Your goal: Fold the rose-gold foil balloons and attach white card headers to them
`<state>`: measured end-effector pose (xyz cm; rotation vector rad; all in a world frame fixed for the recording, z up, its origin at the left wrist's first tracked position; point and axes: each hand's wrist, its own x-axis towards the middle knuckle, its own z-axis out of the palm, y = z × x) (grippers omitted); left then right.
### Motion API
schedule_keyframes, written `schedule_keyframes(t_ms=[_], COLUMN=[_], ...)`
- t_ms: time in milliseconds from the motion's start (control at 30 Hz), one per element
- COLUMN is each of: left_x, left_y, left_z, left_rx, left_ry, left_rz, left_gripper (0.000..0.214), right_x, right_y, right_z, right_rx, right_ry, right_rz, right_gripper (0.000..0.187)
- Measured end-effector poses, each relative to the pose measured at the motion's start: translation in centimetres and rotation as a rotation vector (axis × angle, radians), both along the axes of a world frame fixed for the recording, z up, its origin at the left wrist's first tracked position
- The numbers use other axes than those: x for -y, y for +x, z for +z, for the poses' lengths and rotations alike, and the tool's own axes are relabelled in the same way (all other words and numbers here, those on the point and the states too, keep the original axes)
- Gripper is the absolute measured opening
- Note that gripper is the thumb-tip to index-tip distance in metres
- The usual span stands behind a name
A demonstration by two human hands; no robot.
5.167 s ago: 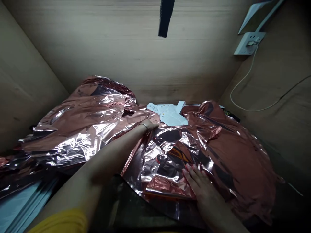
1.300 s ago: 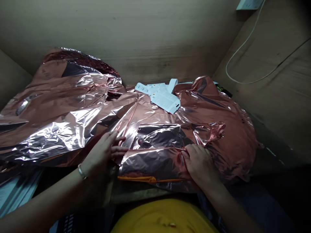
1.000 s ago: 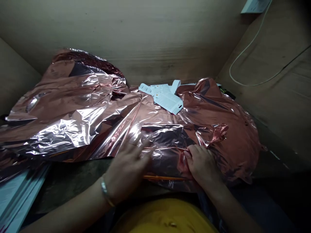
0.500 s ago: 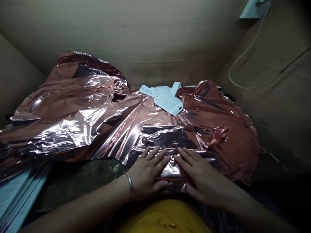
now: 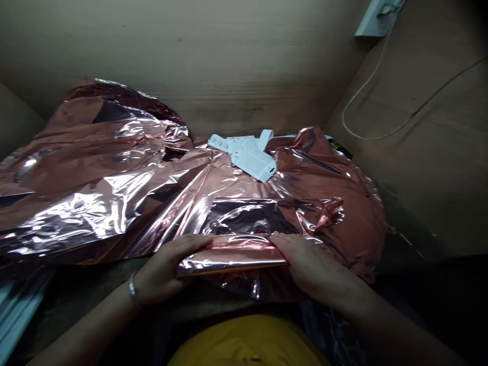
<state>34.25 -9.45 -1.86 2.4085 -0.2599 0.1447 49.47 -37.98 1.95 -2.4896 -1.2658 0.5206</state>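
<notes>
Both hands had parted since half a second earlier, when they lay flat side by side on the foil; a narrow folded band (image 5: 232, 254) of the rose-gold film now stood between them at the near edge of the counter (image 5: 87, 290). Nearest the camera, a yellow garment (image 5: 247, 343) filled the bottom of the view. The left hand (image 5: 163, 272), a thin metal bracelet (image 5: 132, 291) on its wrist, was cupped around the band's left end, fingers closed over the top. The right hand (image 5: 316, 264) lay flat, fingers pressed together against the band's right end. Beyond the band the foil sheet (image 5: 236, 203) spread out, glossy, creased and mirror-bright, with a crumpled peak toward the right. White paper cards (image 5: 247, 155) rested on its far part. A larger wrinkled foil heap (image 5: 87, 162) rose at the left. Behind stood a pale wooden panel (image 5: 229, 56), with a white wall socket (image 5: 375, 20) and a thin cable (image 5: 362, 101) at the right.
</notes>
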Motion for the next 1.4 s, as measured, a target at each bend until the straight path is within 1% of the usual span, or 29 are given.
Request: schedule_keyframes(t_ms=[67, 167, 233, 267, 333, 400, 467, 500, 533, 567, 600, 667, 700, 733, 800, 867, 900, 933, 1000, 1100, 1167, 1233, 1300, 1400], left_x=[0.0, 0.0, 0.1, 0.2, 0.4, 0.4, 0.4, 0.3, 0.3, 0.2, 0.2, 0.3, 0.4, 0.4, 0.6, 0.7, 0.7, 0.7, 0.7, 0.6, 0.6, 0.7, 0.8, 1.1], left_y=[0.6, 1.5, 1.8, 1.8, 1.7, 1.4, 1.2, 1.1, 1.1, 1.1, 1.2, 1.3, 1.3, 1.4, 1.4, 1.5, 1.5, 1.5, 1.5, 1.6, 1.8, 1.8, 1.9, 1.8], left_z=[-0.5, -1.1, -1.5, -1.7, -2.0, -2.3, -2.7, -2.8, -2.9, -2.9, -2.9, -2.8, -2.7, -2.5, -2.3, -2.1, -2.0, -2.0, -1.9, -2.0, -2.0, -1.9, -1.7, -1.2], left_rx=[0.005, 0.026, 0.073, 0.094, 0.12, 0.151, 0.189, 0.201, 0.208, 0.21, 0.213, 0.228, 0.236, 0.242, 0.247, 0.246, 0.241, 0.23, 0.197, 0.134, 0.095, 0.057, 0.027, 0.034], left_ry=[-0.036, -0.12, -0.165, -0.17, -0.145, -0.105, -0.077, -0.073, -0.072, -0.074, -0.076, -0.078, -0.074, -0.07, -0.064, -0.072, -0.078, -0.078, -0.049, 0.026, 0.023, -0.018, -0.035, 0.017], left_rz=[0.047, 0.121, 0.139, 0.141, 0.15, 0.137, 0.1, 0.082, 0.072, 0.071, 0.074, 0.067, 0.061, 0.057, 0.056, 0.064, 0.07, 0.074, 0.097, 0.174, 0.239, 0.286, 0.29, 0.236], left_gripper=[0.051, 0.033, 0.025, 0.023, 0.024, 0.026, 0.027, 0.028, 0.028, 0.028, 0.028, 0.028, 0.029, 0.028, 0.026, 0.023, 0.022, 0.022, 0.021, 0.023, 0.025, 0.027, 0.029, 0.027], right_x=[-0.3, -0.8, -0.4, 0.2, 2.5, 6.0, 10.0, 11.7, 13.1, 13.9, 14.2, 13.4, 12.6, 11.7, 10.1, 9.3, 9.1, 9.0, 9.1, 8.9, 8.6, 8.3, 8.4, 8.8], right_y=[-0.3, -0.6, -0.4, 0.1, 1.9, 4.5, 7.0, 7.8, 8.3, 8.4, 8.2, 6.9, 6.2, 5.5, 4.8, 4.8, 4.9, 5.0, 5.1, 5.1, 5.2, 5.3, 5.5, 5.5], right_z=[0.6, 0.9, 0.8, 0.7, 0.3, -0.4, -1.1, -1.4, -1.6, -1.8, -1.9, -2.3, -2.7, -3.1, -4.1, -5.1, -5.6, -6.0, -6.6, -7.2, -7.2, -7.0, -6.6, -6.2], right_rx=[-0.068, -0.071, -0.068, -0.073, -0.078, -0.036, 0.068, 0.143, 0.206, 0.247, 0.261, 0.227, 0.192, 0.162, 0.123, 0.104, 0.107, 0.116, 0.137, 0.124, 0.08, 0.025, -0.031, -0.098], right_ry=[0.028, 0.014, -0.01, -0.008, 0.016, 0.024, -0.051, -0.113, -0.166, -0.168, -0.136, 0.005, 0.08, 0.146, 0.258, 0.349, 0.377, 0.391, 0.404, 0.431, 0.474, 0.498, 0.485, 0.453], right_rz=[-0.004, -0.045, -0.044, -0.025, 0.038, 0.069, -0.015, -0.095, -0.146, -0.165, -0.151, -0.044, 0.014, 0.053, 0.075, 0.048, 0.032, 0.016, -0.024, -0.103, -0.146, -0.15, -0.129, -0.095], right_gripper=[0.033, 0.027, 0.027, 0.026, 0.027, 0.038, 0.045, 0.049, 0.053, 0.061, 0.07, 0.082, 0.083, 0.079, 0.063, 0.043, 0.037, 0.032, 0.031, 0.029, 0.025, 0.026, 0.028, 0.039])
